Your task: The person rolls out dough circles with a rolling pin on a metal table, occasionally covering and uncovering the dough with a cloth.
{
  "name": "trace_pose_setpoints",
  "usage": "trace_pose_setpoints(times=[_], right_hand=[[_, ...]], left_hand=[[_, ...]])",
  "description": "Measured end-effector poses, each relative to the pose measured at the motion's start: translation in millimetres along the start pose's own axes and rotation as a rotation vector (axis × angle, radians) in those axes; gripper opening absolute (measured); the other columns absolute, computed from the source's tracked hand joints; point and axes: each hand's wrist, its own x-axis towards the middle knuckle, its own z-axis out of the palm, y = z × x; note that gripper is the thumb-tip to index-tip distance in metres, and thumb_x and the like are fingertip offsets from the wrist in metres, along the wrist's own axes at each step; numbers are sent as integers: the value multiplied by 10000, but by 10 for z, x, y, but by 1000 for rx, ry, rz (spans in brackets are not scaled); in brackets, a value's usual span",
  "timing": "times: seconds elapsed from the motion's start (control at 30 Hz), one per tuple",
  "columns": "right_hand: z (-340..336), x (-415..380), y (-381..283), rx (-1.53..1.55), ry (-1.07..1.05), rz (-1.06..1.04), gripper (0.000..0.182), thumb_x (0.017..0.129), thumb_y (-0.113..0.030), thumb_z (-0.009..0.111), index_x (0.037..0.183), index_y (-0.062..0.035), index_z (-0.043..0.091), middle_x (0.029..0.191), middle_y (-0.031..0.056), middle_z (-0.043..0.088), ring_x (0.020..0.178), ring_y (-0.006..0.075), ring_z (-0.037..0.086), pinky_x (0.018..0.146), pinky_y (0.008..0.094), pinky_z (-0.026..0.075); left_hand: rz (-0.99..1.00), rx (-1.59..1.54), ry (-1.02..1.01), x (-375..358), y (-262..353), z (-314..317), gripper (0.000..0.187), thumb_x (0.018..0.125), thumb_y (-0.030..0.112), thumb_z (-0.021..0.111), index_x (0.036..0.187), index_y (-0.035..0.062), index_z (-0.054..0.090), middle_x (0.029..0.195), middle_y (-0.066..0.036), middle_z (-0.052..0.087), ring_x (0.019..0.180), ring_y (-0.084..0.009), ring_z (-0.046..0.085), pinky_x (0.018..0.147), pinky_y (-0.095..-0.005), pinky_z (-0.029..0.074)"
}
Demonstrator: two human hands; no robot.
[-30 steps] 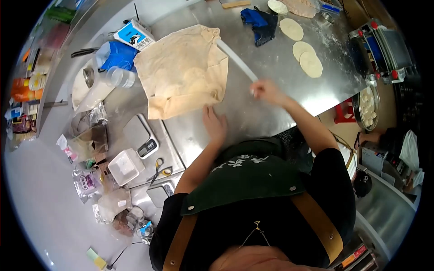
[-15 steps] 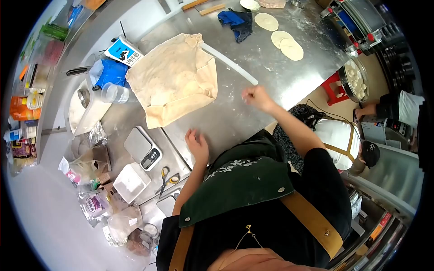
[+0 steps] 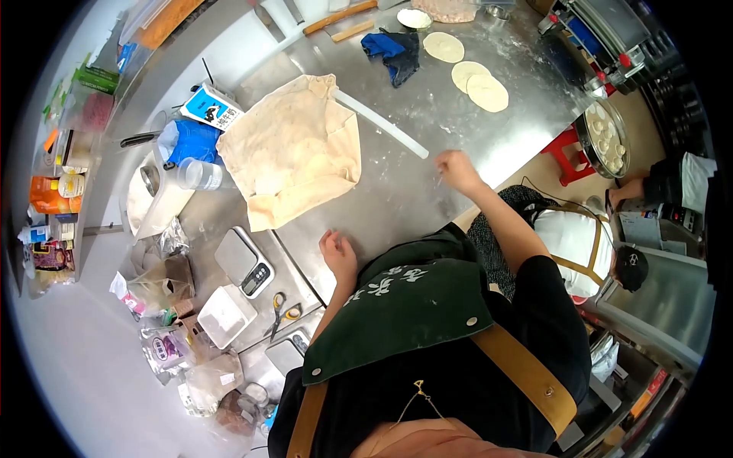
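Observation:
My right hand (image 3: 456, 172) hovers over the steel table with its fingers curled together. Whatever it holds, if anything, is hidden. Just left of it lies a long white rod (image 3: 385, 126), probably a rolling pin. My left hand (image 3: 338, 252) is at the table's near edge, fingers loosely bent and slightly apart, holding nothing I can see. Ahead of it, a cream cloth (image 3: 294, 149) lies rumpled and dusted with flour, covering one end of the rod. Flat dough rounds (image 3: 487, 93) lie at the far right, beside a blue and black cloth (image 3: 393, 55).
A digital scale (image 3: 244, 259), a white tub (image 3: 226, 317) and scissors (image 3: 279, 313) stand to the left. Behind them are a milk carton (image 3: 211, 105) and bags. A co-worker (image 3: 569, 244) is at the right, near a round pan of dough pieces (image 3: 605, 141) on a red stool.
My right hand has moved a little to the right and away from the rod's end. My left hand stays near the edge. The whole view has shifted slightly.

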Motion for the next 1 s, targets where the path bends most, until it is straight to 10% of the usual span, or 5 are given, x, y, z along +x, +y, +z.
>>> trace_pose_setpoints(times=[0.1, 0.33, 0.6, 0.8, 1.0], right_hand=[[-235, 168, 175, 53, 215, 211, 222, 723, 98, 560, 890, 25, 688, 819, 178, 671, 720, 315, 653, 672, 360, 530], [643, 56, -111, -71, -243, 0, 174, 728, -16, 594, 867, -65, 686, 864, 173, 664, 810, 341, 648, 746, 429, 529], [848, 412, -571, 127, 14, -267, 109, 784, -84, 585, 853, -43, 659, 878, 170, 649, 848, 372, 618, 734, 477, 491], [726, 610, -488, -128, -289, -302, 140, 750, -95, 602, 869, -60, 668, 862, 149, 663, 872, 356, 631, 751, 473, 494], [801, 583, -553, 162, -97, -43, 164, 738, -93, 630, 890, -87, 692, 913, 152, 680, 906, 354, 648, 745, 455, 534]], left_hand=[[69, -8, 35, 19, 64, 19, 219, 853, 28, 591, 1072, 18, 590, 1238, -179, 502, 932, -237, 594, 726, -287, 502], [12, -1, 48, -83, -39, 79, 181, 867, 36, 593, 1046, 24, 611, 1227, -179, 512, 919, -236, 602, 670, -274, 514], [22, 39, 27, -83, 106, 108, 155, 877, 42, 592, 1028, 22, 623, 1189, -197, 527, 1011, -281, 587, 726, -308, 538], [27, 37, 19, -54, 114, 121, 148, 875, 45, 588, 1015, 18, 625, 1178, -184, 534, 1035, -284, 573, 741, -305, 529], [-1, 13, -6, -51, -25, 173, 157, 881, 34, 578, 1030, 7, 619, 1182, -178, 521, 1057, -279, 560, 757, -322, 529]])
